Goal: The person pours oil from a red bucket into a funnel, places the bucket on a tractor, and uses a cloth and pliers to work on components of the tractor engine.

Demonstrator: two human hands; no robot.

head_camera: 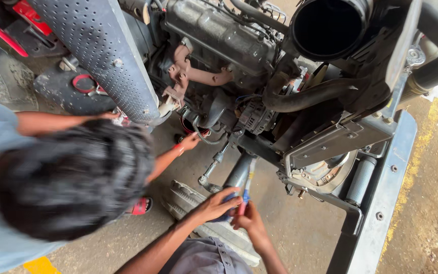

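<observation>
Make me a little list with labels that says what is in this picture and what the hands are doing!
Place: concrete floor under an open engine in a vehicle frame
Left hand: curled around a dark cylinder part below the engine
Right hand: gripping a thin tool with a red and blue handle, held against the cylinder
Other person: dark-haired head close by, one hand reaching under the engine
Nearby: black rubber hose, perforated metal panel, finned part on the floor

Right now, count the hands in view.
4: the left hand and right hand on the grey cylinder; a co-worker's hand under the engine, another by the perforated guard.
</observation>
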